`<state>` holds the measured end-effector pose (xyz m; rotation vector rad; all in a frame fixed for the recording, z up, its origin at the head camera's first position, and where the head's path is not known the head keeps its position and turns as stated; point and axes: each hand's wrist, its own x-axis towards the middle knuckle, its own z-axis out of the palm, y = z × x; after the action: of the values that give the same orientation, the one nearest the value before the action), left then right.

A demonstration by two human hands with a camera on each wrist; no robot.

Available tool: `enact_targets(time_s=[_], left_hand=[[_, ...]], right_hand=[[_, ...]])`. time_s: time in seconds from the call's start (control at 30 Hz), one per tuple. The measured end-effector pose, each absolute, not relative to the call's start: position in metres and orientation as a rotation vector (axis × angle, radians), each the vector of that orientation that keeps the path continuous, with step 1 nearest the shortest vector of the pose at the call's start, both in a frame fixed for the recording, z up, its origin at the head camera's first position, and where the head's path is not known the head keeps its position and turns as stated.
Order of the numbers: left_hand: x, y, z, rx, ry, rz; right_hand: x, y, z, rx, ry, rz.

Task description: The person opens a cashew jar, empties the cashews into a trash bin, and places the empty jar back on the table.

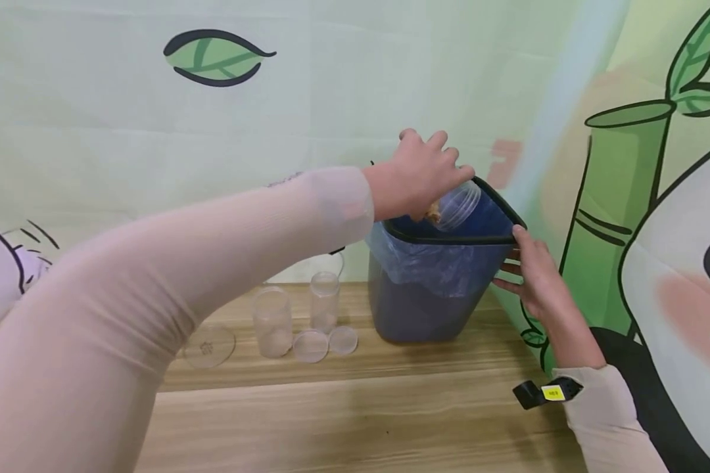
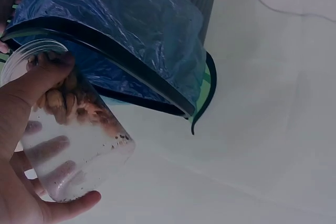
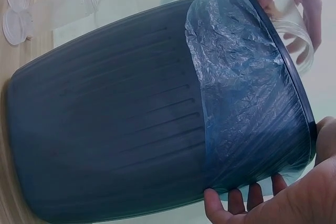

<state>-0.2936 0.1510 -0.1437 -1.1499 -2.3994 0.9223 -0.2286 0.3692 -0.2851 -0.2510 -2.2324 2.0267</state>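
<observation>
My left hand (image 1: 423,171) grips a clear plastic jar (image 1: 461,205), tipped with its mouth towards the inside of a dark trash bin (image 1: 417,305). Brown, nut-like pieces (image 2: 63,100) are bunched near the jar's mouth in the left wrist view, with dark crumbs along its wall. A thin blue bag (image 3: 236,77) lines the bin and folds over its black rim. My right hand (image 1: 538,282) holds the bin at its right corner, thumb at the rim and fingers along the outer side. The bin leans to the right.
Left of the bin, a wide clear jar (image 1: 273,322) and a narrower one (image 1: 324,302) stand on the wooden table (image 1: 355,420). Two small round lids (image 1: 311,346) lie before them, and a larger lid (image 1: 210,346) is further left. A printed cloth (image 1: 331,98) hangs behind.
</observation>
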Motion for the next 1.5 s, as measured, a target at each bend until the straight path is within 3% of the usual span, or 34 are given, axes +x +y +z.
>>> enact_targets(time_s=[0.93, 1.5], left_hand=[[-0.319, 0.097, -0.134, -1.102, -2.443, 0.858], [-0.313, 0.114, -0.136, -1.122, -2.452, 0.783]], right_hand=[[-0.226, 0.367, -0.285, -0.222, -2.208, 2.042], [-0.224, 0.369, -0.285, -0.221, -2.229, 2.027]])
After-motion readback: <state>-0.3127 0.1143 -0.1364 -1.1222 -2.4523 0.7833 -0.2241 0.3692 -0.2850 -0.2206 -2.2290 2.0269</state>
